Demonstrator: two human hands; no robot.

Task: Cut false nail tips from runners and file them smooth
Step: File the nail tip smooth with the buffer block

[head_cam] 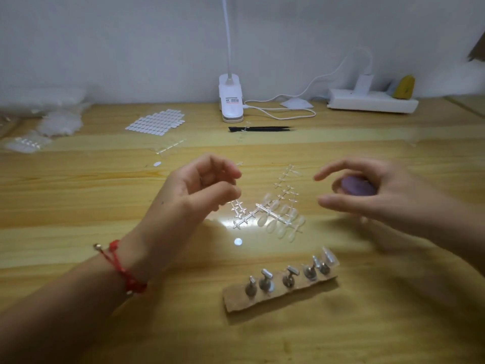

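Runners (273, 214) of clear false nail tips lie on the table (78, 195) between the hands. The right hand (380, 195) grips a purple tool (357, 189). The left hand (199, 193) is curled, its hold unclear. The plastic looks light and brittle, best pinched by the spine.

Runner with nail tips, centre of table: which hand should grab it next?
Left, probably. The right hand grips a purple object, blurred. The left hand hangs right beside the runner, and nothing plainly shows in its curled fingers.
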